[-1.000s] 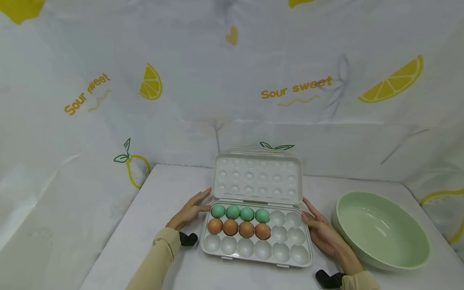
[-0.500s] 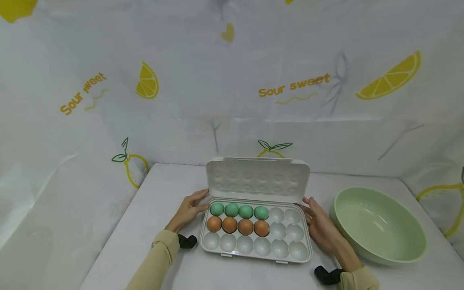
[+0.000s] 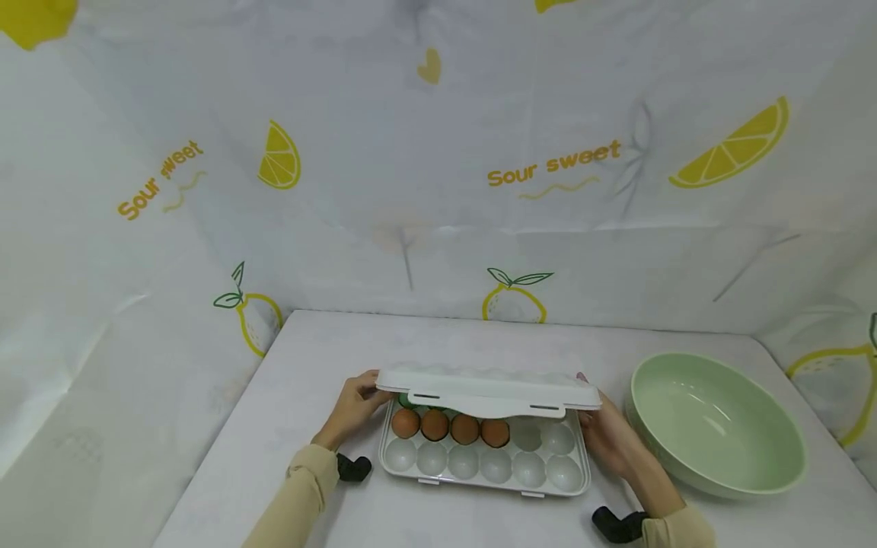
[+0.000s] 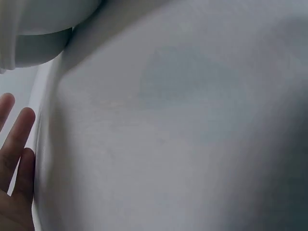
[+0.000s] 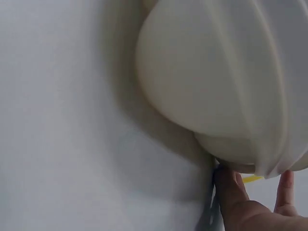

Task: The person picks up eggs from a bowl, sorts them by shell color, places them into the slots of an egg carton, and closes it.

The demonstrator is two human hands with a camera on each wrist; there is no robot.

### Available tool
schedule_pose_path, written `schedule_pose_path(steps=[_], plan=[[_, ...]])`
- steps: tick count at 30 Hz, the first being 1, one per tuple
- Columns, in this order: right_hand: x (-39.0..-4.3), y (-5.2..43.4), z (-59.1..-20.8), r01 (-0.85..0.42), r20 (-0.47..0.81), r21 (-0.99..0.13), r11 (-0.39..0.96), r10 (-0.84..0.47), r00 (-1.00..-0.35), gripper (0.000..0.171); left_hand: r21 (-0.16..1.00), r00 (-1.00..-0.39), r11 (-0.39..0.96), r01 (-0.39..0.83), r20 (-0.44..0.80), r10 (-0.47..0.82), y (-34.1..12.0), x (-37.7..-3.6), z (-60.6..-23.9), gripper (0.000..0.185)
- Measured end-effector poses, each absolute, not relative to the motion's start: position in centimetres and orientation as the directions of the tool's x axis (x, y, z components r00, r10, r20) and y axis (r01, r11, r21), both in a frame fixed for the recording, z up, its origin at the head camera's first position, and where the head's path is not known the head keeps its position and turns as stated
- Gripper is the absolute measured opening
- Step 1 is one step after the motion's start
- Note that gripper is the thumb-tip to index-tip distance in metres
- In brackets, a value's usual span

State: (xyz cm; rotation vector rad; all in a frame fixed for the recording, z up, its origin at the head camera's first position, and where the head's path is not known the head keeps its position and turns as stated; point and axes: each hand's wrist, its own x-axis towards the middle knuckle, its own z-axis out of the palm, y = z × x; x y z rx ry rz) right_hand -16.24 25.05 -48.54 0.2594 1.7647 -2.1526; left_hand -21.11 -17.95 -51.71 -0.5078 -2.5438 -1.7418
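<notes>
At table centre, egg box lid (image 3: 488, 390) hovers half-lowered over tray (image 3: 483, 466). Left hand (image 3: 356, 407) at 9 o'clock, right hand (image 3: 606, 438) at 3 o'clock, fingers holding lid ends; best lowered level, then latches pressed.

We are looking at a staged tabletop set rather than a lived-in kitchen. A white cloth-covered table (image 3: 322, 358) stands boxed in on three sides by a pale backdrop sheet printed with yellow lemon slices and the words "Sour sweet" (image 3: 555, 164). Kitchen props sit on it: a white plastic egg tray (image 3: 483, 464) and a wide pale-green bowl (image 3: 715, 426).
</notes>
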Motion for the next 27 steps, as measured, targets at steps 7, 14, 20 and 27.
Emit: schedule_pose_path(steps=[7,14,20,27], plan=[[-15.1,25.7,-48.8,0.338,-0.321,-0.931,-0.137,-0.132,-0.938,0.051,0.938,-0.938,0.338,0.075,-0.049,0.344,-18.4,-19.6,-49.6,0.054],[-14.0,26.0,-49.0,0.313,-0.312,-0.949,-0.036,-0.038,-0.949,0.045,0.952,-0.838,0.295,0.079,-0.097,0.537,-18.6,-16.5,-48.9,0.063],[-12.2,25.7,-48.2,0.258,-0.272,-0.946,0.199,-0.045,-0.961,0.061,0.940,-0.867,0.287,0.185,0.019,0.498,-18.1,-14.3,-50.1,0.076],[-9.3,24.8,-47.6,0.006,-0.099,-0.897,0.442,-0.189,-0.977,0.059,0.934,-0.884,0.266,0.237,0.094,0.459,-17.8,-12.9,-51.3,0.068]])
